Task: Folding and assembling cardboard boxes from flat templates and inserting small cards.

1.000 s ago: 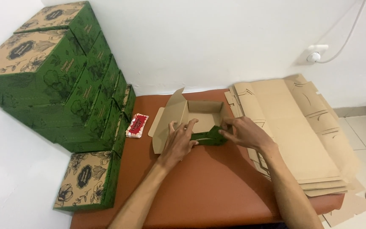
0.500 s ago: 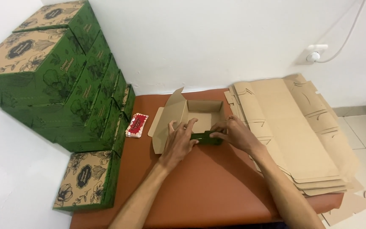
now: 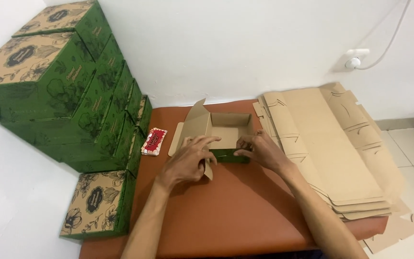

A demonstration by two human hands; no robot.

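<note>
Both hands' fingers press together on the half-folded cardboard box (image 3: pixel 226 129): left hand (image 3: pixel 188 163) on its near-left flap, right hand (image 3: pixel 262 151) on the green front wall.

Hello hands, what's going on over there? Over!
Left hand and right hand both pressing the box front wall. Flaps open. Red packet beside it, flat cardboard to the right, nothing blocking.

A small packing workroom is suggested by stacked green printed boxes (image 3: pixel 73 96) and flat cardboard blanks (image 3: pixel 331 148) on a brown table (image 3: pixel 235 216).
</note>
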